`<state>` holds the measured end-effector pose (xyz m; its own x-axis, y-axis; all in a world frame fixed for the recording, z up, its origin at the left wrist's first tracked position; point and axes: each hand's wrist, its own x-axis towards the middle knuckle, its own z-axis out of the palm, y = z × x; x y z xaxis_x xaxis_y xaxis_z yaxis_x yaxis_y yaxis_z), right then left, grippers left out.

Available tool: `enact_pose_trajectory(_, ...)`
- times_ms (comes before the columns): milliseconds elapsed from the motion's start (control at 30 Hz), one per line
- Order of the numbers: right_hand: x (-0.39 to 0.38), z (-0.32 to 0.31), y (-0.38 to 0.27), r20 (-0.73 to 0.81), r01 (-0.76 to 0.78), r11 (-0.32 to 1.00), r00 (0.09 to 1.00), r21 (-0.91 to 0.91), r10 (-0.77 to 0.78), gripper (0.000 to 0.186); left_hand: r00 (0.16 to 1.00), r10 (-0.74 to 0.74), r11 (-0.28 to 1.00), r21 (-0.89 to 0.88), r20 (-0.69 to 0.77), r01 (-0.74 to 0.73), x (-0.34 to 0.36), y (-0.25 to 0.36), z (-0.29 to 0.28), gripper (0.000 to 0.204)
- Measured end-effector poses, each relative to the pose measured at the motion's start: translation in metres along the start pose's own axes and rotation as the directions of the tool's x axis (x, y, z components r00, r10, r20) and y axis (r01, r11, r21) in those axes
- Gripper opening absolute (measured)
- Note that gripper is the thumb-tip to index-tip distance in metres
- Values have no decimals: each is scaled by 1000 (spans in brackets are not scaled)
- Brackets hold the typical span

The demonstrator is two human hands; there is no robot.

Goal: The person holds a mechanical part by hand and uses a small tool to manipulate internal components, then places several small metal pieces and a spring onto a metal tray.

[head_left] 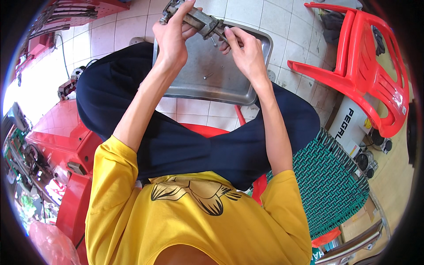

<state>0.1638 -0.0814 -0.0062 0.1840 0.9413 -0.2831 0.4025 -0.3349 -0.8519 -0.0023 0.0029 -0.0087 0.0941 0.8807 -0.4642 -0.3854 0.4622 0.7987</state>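
The left hand gripped a metal part, likely to steady it; the right hand pinched one end between fingers. A tray below could catch anything dropped.

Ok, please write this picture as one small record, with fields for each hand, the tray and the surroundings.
Left hand: grips a metal part
Right hand: holds the metal part's lower right end
Tray: metal, beneath the part; one small piece lies inside
Right side: red plastic chair, green woven surface
Left side: glossy red casing
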Motion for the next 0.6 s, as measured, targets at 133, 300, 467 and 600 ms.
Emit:
enact_pose_trajectory(133,-5,2,-1,-6,29,1000,1000,-3,-29,34,1000,29,999,26,9,-29,0,-2,1,41)
enact_pose_trajectory(300,-2,0,-2,-4,-10,999,1000,35,10,35,999,5,1000,21,34,-6,0,-2,-2,41)
enact_pose_trajectory(467,-3,-1,0,64,-19,1000,998,1,18,38,998,37,998,44,42,-39,-2,-4,-2,40)
enact_pose_trajectory(600,-4,1,-4,11,-11,998,1000,60,10,38,998,42,998,46,51,-44,-1,-4,-4,38)
